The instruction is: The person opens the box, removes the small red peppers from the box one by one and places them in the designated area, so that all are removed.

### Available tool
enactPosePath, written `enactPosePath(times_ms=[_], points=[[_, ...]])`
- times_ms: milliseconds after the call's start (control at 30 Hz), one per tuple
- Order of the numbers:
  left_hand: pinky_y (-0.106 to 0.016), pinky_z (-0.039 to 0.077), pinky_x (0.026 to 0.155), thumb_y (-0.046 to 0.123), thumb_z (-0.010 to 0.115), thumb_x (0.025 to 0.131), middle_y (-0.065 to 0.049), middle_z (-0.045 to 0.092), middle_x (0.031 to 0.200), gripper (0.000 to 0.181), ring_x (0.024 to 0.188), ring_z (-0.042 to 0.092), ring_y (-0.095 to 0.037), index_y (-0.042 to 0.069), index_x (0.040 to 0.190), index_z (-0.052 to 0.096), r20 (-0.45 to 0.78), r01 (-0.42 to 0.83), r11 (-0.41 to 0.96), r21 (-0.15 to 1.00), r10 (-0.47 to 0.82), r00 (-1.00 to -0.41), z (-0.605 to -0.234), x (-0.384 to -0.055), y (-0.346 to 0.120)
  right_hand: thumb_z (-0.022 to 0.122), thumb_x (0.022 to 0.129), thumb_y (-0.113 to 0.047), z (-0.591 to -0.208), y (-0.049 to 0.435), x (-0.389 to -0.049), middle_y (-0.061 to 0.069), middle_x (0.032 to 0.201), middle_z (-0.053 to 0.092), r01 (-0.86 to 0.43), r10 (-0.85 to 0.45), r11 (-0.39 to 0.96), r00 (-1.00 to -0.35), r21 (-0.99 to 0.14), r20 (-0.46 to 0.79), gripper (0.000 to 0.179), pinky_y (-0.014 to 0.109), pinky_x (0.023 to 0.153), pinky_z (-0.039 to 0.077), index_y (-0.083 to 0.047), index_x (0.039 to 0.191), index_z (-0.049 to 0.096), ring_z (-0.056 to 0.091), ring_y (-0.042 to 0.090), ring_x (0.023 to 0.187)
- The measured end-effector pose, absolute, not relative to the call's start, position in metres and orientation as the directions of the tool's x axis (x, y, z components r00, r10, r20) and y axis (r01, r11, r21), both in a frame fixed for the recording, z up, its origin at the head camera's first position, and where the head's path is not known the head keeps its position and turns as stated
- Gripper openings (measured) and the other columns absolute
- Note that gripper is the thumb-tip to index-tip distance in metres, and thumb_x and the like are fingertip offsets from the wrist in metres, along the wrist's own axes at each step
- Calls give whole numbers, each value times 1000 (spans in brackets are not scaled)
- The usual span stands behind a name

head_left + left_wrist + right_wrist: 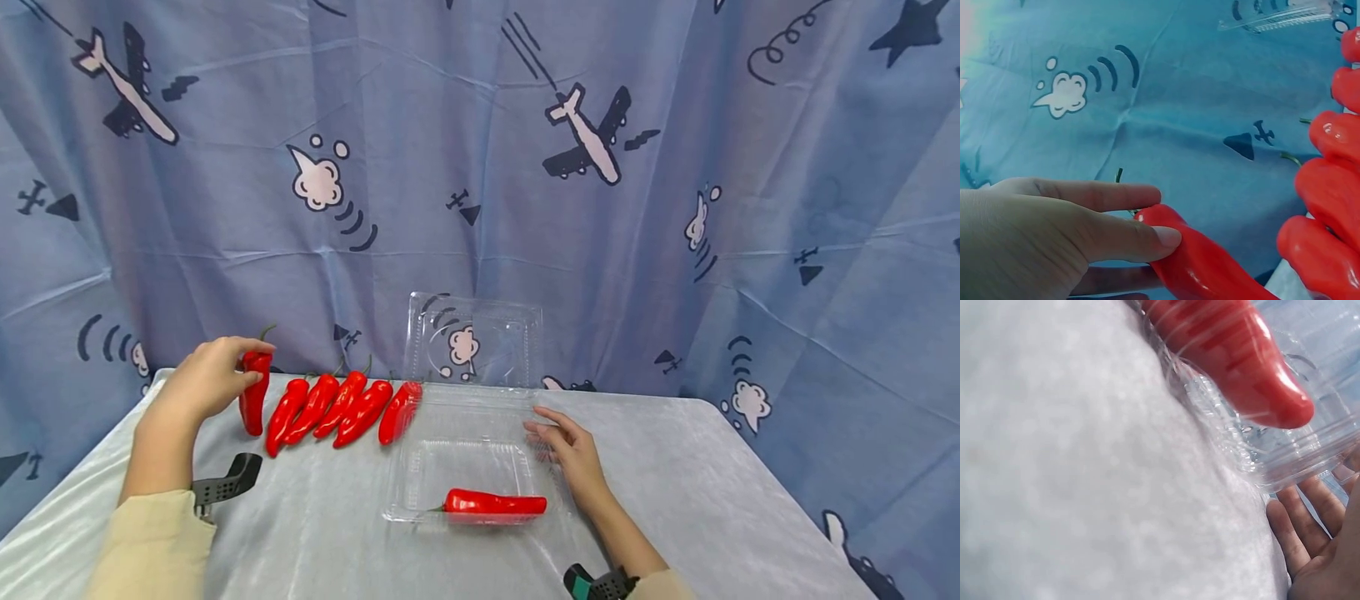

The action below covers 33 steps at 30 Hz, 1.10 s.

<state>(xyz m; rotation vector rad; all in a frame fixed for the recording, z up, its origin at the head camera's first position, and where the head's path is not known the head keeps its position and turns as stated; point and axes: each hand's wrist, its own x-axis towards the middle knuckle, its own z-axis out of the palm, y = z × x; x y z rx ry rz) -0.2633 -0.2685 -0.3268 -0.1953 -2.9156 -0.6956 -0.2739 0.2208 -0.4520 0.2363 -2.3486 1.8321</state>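
At the far left of the table, my left hand (204, 377) pinches a red pepper (253, 404) near its green stem, and the pepper hangs tip down. The left wrist view shows the thumb and a finger on the top of that same pepper (1194, 265). My right hand (570, 454) is at the right side of a clear plastic clamshell box (420, 479), fingers loosely extended by its wall. Whether they touch the wall I cannot tell. One red pepper (495, 503) lies crosswise inside the box along its near wall. The box's lid (474, 342) stands raised at the back.
Several red peppers (362, 414) lie in a row between my left hand and the box, stems toward the back. The rightmost one (400, 412) is close beside the box. A pale cloth (315, 517) covers the table, and a blue patterned curtain (450, 167) hangs behind.
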Motion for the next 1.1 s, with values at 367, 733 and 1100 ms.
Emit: enactPosePath(times_ms=[367,733,1100], points=[[-52,54,80,9,61,93,-27,67,115,42,97,64,-39,0,134,61,163,160,865,476,92,-982,-340,-271,-271,55,103,-15,-452,220,-274,21,127,70,-219,-26,263,-975,-940,220,38,22,77,57,-5,140,58,74,7,99],[-49,57,77,12,58,94,-31,64,119,42,100,63,-42,1,134,61,209,133,825,549,18,-978,-357,-280,-274,55,104,-17,-452,221,-274,20,127,70,-215,-24,261,-976,-941,216,39,23,78,58,-6,141,58,74,9,100],[-46,54,76,14,58,94,-29,67,111,42,95,63,-41,-3,133,60,237,136,795,592,-10,-971,-377,-288,-281,55,104,-15,-453,220,-274,23,127,69,-221,-34,243,-975,-945,219,39,22,78,59,-4,141,57,72,3,96]])
